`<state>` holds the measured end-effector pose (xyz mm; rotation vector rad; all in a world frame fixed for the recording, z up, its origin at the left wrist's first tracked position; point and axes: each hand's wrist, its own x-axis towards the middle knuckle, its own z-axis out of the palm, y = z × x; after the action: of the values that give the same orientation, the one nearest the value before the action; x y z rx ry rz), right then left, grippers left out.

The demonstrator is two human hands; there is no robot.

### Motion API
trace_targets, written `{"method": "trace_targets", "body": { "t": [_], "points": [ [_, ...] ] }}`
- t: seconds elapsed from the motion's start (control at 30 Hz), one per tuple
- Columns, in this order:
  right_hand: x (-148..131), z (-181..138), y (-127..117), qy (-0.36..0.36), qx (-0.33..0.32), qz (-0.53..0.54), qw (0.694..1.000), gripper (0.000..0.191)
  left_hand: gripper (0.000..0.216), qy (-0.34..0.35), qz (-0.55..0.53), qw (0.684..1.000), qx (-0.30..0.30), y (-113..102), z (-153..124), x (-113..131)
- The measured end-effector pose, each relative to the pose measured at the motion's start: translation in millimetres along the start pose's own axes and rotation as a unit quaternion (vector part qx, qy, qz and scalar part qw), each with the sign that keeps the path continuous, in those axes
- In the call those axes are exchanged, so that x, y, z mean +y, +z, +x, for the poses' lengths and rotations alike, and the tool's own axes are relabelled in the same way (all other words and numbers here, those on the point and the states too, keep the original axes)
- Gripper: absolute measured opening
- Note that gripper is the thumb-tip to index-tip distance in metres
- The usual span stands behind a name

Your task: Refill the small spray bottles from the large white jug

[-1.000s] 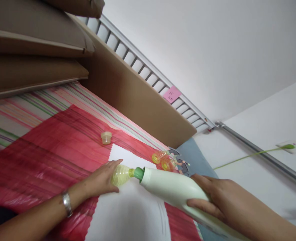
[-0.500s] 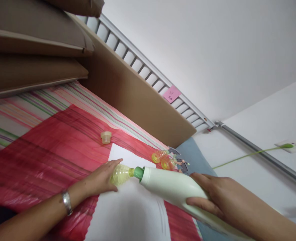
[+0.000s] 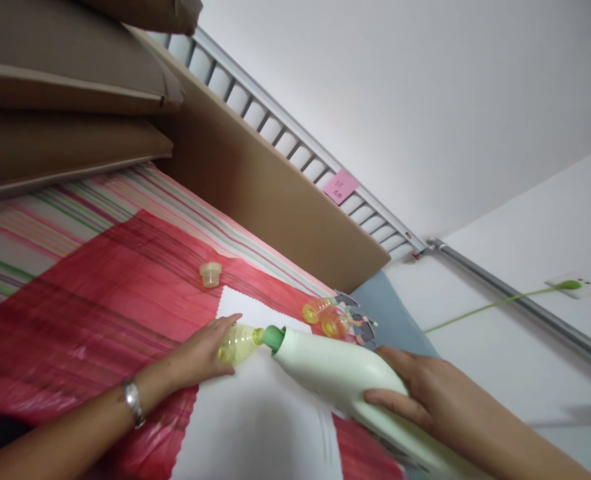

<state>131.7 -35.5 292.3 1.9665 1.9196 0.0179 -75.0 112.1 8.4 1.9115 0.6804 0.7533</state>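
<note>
My right hand (image 3: 425,400) grips a large pale green detergent bottle (image 3: 340,377), tilted so that its green spout (image 3: 273,337) meets the mouth of a small clear bottle (image 3: 236,343) holding yellowish liquid. My left hand (image 3: 200,357), with a metal bracelet at the wrist, is wrapped around that small bottle and steadies it on a white cloth (image 3: 255,427). A small beige cap (image 3: 210,274) lies on the red cloth (image 3: 105,293) beyond my left hand.
Two small bottles with yellow and pink tops (image 3: 328,319) lie beside the white cloth. A striped sheet (image 3: 35,227) lies under the red cloth. A cardboard board (image 3: 270,193) leans at the back, brown cushions (image 3: 70,80) at the upper left. A green cable (image 3: 495,305) runs to a wall socket.
The view has shifted slightly. The big bottle and the small bottle have drifted a little to the left together, spout still at the small bottle's mouth.
</note>
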Motion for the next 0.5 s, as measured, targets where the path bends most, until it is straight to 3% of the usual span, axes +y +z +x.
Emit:
{"method": "trace_targets", "body": {
  "t": [0.13, 0.27, 0.4, 0.5],
  "points": [
    [4, -4, 26, 0.035, 0.026, 0.139, 0.989, 0.032, 0.091, -0.012, -0.077, 0.997, 0.02, -10, 6, -2],
    [18, -8, 57, 0.1, 0.099, 0.233, 0.962, 0.038, 0.081, -0.047, -0.193, 0.978, 0.065, -38, 14, 1],
    [22, 5, 85, 0.177, 0.203, 0.337, 0.902, 0.038, 0.077, -0.077, -0.253, 0.958, 0.114, -71, 18, 7],
    [17, 37, 106, 0.169, 0.282, 0.421, 0.845, 0.04, 0.073, -0.069, -0.259, 0.952, 0.149, -87, 18, 10]
  ]
}}
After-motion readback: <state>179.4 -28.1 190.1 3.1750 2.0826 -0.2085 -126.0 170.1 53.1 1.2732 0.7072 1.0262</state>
